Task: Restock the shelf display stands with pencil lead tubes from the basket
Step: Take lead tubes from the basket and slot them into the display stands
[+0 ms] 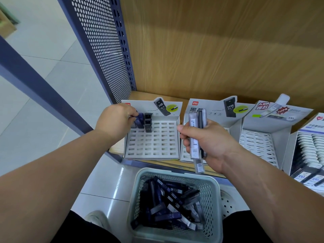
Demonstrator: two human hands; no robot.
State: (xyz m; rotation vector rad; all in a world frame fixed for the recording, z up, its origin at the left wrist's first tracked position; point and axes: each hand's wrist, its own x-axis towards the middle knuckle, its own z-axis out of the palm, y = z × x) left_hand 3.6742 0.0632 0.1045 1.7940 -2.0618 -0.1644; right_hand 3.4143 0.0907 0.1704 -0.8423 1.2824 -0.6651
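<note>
My left hand (117, 120) pinches a dark blue lead tube (139, 121) at the back left corner of the left white slotted display stand (154, 142). Three black tubes (148, 122) stand upright in slots just right of it. My right hand (207, 142) grips a bundle of grey and black lead tubes (197, 135) above the gap between the left stand and the second stand (185, 155). Below, a pale green perforated basket (213, 199) holds several dark tubes (168, 206) in a loose heap.
Two more cardboard stands sit to the right: a slotted one (257, 142) and one packed with white tubes (310, 149). A wooden back panel (219, 50) and a perforated blue side panel (103, 50) bound the shelf. Tiled floor (43, 88) lies left.
</note>
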